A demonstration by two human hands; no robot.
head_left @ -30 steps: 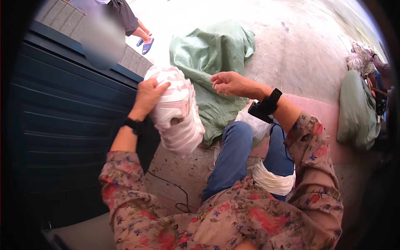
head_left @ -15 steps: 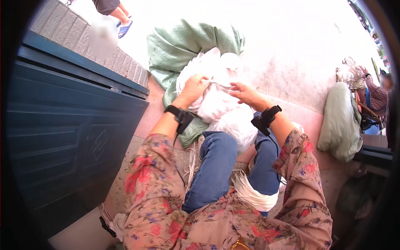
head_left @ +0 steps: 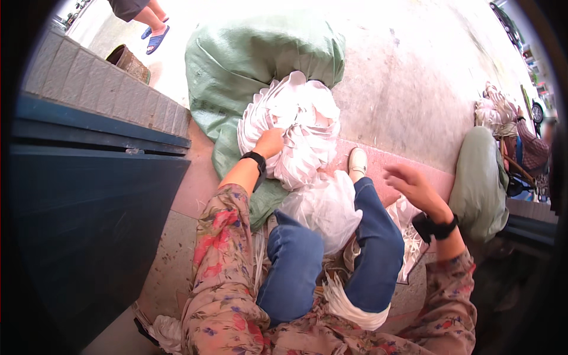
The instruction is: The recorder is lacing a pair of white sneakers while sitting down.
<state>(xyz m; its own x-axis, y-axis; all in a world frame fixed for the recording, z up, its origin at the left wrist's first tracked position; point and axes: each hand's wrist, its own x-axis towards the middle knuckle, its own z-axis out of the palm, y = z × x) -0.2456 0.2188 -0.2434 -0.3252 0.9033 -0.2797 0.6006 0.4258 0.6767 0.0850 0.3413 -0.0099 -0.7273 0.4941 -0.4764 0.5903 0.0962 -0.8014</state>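
Left hand [head_left: 270, 143]: grip curled tight on white bundle [head_left: 310, 145], twelve o'clock. Right hand [head_left: 414, 187]: grip loose, empty. Best tug gently.

Left hand [head_left: 270, 143]: fingertips hidden at white bundle [head_left: 309, 145]. Right hand [head_left: 416, 184] slightly blurred. Standing person [head_left: 148, 18] cut off by frame top.

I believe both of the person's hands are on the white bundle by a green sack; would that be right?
Not quite: only the left hand is on the white bundle by a green sack. The right hand is clear of the bundle, as the head view shows.
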